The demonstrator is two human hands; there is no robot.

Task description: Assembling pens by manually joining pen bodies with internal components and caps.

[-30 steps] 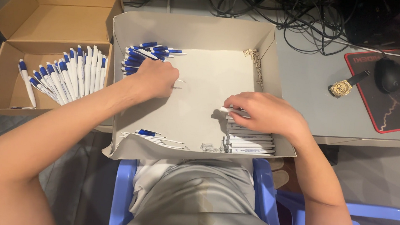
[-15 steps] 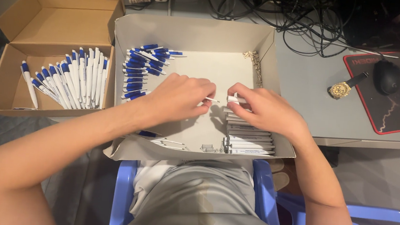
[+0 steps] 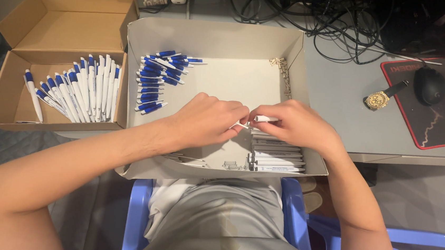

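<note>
Pinching one white pen barrel (image 3: 263, 119) between both hands (image 3: 209, 120) (image 3: 294, 124), probably fitting a refill; plenty of barrels (image 3: 275, 158) left, finished pens (image 3: 74, 92) piling up.

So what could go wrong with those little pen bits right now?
The thin part between the left hand and right hand looks easy to drop into the grey tray. The right hand could nudge the stack of white barrels under it. The tray sticks out past the desk edge over the lap and might tip.

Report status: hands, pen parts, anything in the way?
Left hand and right hand both pinch one white pen barrel over the grey tray. Blue pen caps lie apart. Nothing blocks.
</note>
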